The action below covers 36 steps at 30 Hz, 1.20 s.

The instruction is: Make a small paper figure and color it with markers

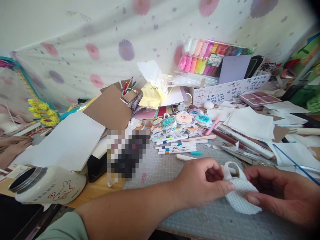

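A small white bag (241,196) with a bumpy, quilted surface and a loop handle is held up between my two hands, over the grey cutting mat (160,170). My left hand (208,181) pinches its upper left edge near the base of the handle, thumb in front. On the other side, my right hand (277,190) grips the bag's right edge, its thumb pressed on the front face. Behind the left hand lies a pale capped marker (183,157). Several thin markers (176,148) lie side by side farther back, below a pile of small decorated pieces (170,123).
A wide-mouthed pale jar (52,186) lies tilted at the left. Scissors (240,155), white paper pieces (252,123) and a blue stick (295,163) crowd the right. A packet of coloured clay (200,60) leans at the back. Another person's hand (15,146) shows at far left.
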Tool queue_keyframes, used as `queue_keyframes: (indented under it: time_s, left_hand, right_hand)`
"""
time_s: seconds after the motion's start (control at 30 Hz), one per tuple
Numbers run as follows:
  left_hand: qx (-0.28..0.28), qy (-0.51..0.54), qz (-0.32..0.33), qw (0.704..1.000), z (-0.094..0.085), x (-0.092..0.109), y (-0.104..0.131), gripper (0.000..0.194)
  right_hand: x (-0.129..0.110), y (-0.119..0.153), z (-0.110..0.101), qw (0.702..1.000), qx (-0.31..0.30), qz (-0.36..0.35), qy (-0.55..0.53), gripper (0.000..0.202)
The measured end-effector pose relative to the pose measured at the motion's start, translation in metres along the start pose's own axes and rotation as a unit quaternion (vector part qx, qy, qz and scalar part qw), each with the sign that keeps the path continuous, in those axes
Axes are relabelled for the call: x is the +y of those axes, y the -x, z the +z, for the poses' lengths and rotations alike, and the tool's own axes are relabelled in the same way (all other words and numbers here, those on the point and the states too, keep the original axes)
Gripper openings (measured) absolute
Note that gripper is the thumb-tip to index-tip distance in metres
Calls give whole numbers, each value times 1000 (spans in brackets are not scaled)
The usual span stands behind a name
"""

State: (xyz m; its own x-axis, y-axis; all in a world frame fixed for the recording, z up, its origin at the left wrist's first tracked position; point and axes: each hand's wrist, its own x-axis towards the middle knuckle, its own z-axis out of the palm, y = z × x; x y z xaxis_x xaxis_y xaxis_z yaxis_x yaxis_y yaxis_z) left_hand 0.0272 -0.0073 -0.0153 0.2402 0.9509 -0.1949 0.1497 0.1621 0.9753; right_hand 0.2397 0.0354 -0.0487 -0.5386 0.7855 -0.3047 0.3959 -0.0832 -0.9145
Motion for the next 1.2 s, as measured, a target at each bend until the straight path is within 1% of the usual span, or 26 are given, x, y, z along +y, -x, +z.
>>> queue_keyframes:
  time_s: [0.13, 0.27, 0.33, 0.4, 0.47, 0.57, 0.63, 0.77, 0.83, 0.97, 1.0, 1.13, 1.2]
  left_hand:
    - [13, 10, 7, 1000, 0, -2, -3, 28]
    - [35, -13, 46, 998, -2, 0, -2, 22]
    - [27, -13, 49, 998, -3, 1, -2, 22]
    - [0, -11, 54, 998, -4, 2, -2, 23]
    - [2, -39, 56, 998, -5, 3, -3, 23]
    - [13, -90, 45, 995, -5, 3, -3, 17]
    - [13, -105, 46, 993, -5, 3, -3, 16]
    - [22, -117, 51, 992, -5, 3, -4, 19]
    - [25, -117, 48, 992, -6, 3, -4, 20]
    - [34, -103, 49, 993, -7, 1, -5, 20]
    - [37, -98, 52, 993, -7, 1, -5, 20]
    - [43, -82, 61, 994, -7, 1, -6, 17]
    - [44, -88, 60, 993, -7, 1, -6, 17]
  right_hand:
    - [-5, 2, 0, 1000, 10, -7, 10, 34]
    - [-24, 7, 3, 998, 50, -39, 25, 32]
    - [-33, 10, 5, 995, 74, -58, 20, 28]
    - [-40, 11, 6, 994, 78, -75, 1, 24]
    - [-44, 11, 6, 994, 76, -77, -19, 23]
    - [-46, 12, 7, 995, 56, -64, -59, 28]
    - [-45, 12, 7, 994, 46, -54, -79, 31]
    - [-43, 11, 7, 995, 47, -49, -73, 27]
    - [-42, 11, 7, 995, 48, -57, -59, 26]
    - [-44, 13, 4, 993, 48, -90, -60, 38]
    - [-44, 13, 3, 992, 50, -98, -66, 38]
    - [-48, 15, -1, 986, 64, -129, -86, 23]
    - [-49, 16, -3, 985, 76, -135, -69, 17]
